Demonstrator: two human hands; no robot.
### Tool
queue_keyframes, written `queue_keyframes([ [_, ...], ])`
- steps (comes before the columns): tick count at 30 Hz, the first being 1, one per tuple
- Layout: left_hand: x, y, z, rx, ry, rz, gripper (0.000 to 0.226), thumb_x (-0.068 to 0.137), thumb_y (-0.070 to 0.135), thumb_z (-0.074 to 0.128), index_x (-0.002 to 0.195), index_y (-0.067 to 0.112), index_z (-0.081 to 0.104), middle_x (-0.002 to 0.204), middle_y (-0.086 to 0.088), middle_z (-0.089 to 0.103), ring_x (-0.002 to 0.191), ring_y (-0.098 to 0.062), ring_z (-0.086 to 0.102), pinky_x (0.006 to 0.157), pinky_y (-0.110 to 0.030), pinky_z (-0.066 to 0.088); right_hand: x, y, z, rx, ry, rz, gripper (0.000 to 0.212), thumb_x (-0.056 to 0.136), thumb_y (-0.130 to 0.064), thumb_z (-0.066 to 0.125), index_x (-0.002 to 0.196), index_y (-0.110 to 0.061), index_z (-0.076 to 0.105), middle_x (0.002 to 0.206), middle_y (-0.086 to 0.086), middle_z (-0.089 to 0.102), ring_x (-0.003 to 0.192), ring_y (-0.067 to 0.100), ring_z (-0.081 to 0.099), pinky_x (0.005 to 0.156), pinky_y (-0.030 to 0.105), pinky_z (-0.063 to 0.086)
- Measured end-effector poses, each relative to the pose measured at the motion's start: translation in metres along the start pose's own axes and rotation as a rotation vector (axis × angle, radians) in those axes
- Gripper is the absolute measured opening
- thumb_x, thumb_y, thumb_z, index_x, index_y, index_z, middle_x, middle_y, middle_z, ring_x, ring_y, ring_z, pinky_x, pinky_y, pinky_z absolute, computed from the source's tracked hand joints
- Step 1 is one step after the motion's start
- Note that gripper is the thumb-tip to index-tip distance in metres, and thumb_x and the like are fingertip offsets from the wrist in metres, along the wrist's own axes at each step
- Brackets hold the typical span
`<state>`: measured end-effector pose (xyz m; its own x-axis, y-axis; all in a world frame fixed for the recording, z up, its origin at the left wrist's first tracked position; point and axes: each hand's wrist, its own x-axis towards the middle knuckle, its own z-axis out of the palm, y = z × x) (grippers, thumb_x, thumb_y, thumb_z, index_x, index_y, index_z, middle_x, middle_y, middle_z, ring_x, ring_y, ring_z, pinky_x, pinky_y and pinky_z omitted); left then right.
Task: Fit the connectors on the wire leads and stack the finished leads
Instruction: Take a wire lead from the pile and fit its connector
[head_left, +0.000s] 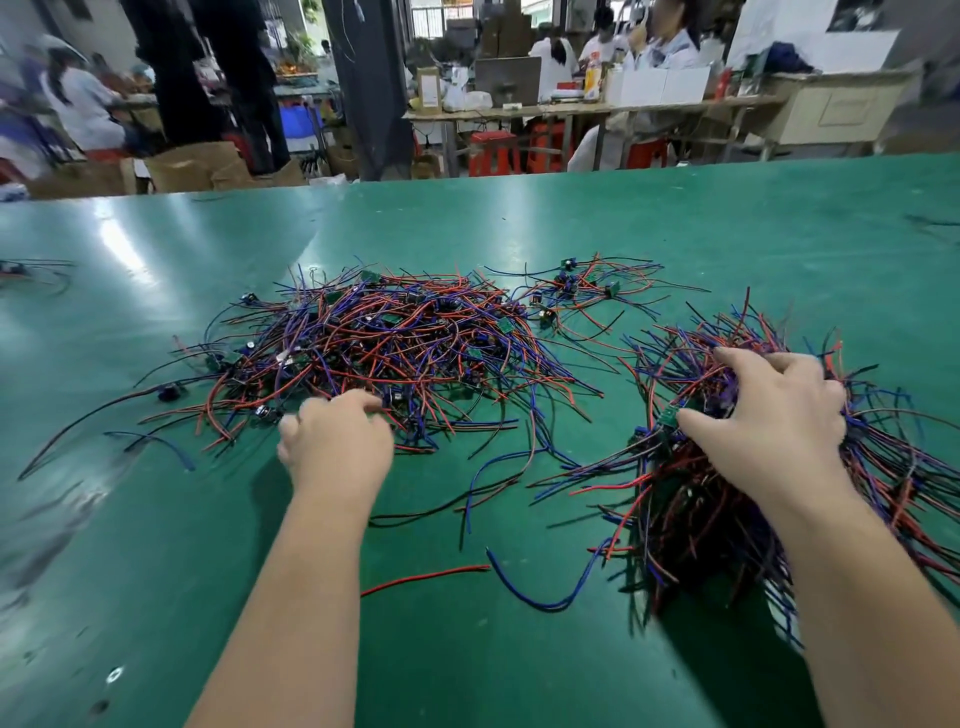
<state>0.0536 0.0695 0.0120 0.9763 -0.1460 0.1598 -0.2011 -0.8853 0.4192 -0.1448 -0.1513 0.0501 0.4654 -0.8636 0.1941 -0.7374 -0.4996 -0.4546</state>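
Note:
A wide tangle of red, blue and black wire leads (395, 343) with small green boards lies spread over the middle of the green table. My left hand (335, 441) rests at its near edge, fingers curled into the wires; what it pinches is hidden. A denser stacked bundle of leads (737, 499) lies at the right. My right hand (769, 415) lies on top of that bundle, fingers spread and bent, pressing on it. A small group of leads with boards (582, 288) lies behind, between the two piles.
The green table (156, 519) runs wide; a loose red wire (426, 577) and a blue wire (540, 592) lie near the front. A few stray leads (31, 275) sit at the far left. Several people work at benches beyond the far edge.

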Motion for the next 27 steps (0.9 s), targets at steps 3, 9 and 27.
queue_keyframes([
  [3, 0.01, -0.014, 0.0, -0.18, 0.011, -0.03, 0.029, 0.091, 0.01, 0.051, 0.102, 0.025, 0.073, 0.101, -0.006, 0.069, 0.084, -0.025, 0.06, 0.071, -0.03, 0.049, -0.005, -0.005, 0.004, 0.041, 0.087, -0.06, 0.056, 0.079, -0.034, 0.07, 0.132, -0.029, 0.051, 0.136, 0.013, 0.036, 0.123, 0.037, 0.031, 0.103, 0.048, 0.028],
  [9, 0.012, -0.02, -0.002, -0.304, 0.102, -0.12, 0.016, 0.081, 0.038, 0.072, 0.079, 0.023, 0.066, 0.069, 0.009, 0.063, 0.073, -0.02, 0.061, 0.058, -0.025, 0.039, -0.009, -0.01, 0.007, 0.144, 0.117, -0.132, 0.042, 0.081, -0.027, 0.069, 0.122, -0.027, 0.06, 0.13, 0.008, 0.041, 0.12, 0.034, 0.034, 0.1, 0.045, 0.028],
  [27, -0.066, 0.059, -0.024, -1.218, -0.947, 0.659, 0.027, 0.069, -0.006, 0.073, 0.065, 0.02, 0.067, 0.069, 0.0, 0.068, 0.064, -0.008, 0.063, 0.065, -0.019, 0.052, -0.037, -0.043, 0.018, 1.38, -0.701, -0.039, 0.037, 0.07, -0.038, 0.065, 0.095, -0.009, 0.07, 0.083, 0.01, 0.072, 0.063, 0.016, 0.057, 0.055, 0.024, 0.037],
])
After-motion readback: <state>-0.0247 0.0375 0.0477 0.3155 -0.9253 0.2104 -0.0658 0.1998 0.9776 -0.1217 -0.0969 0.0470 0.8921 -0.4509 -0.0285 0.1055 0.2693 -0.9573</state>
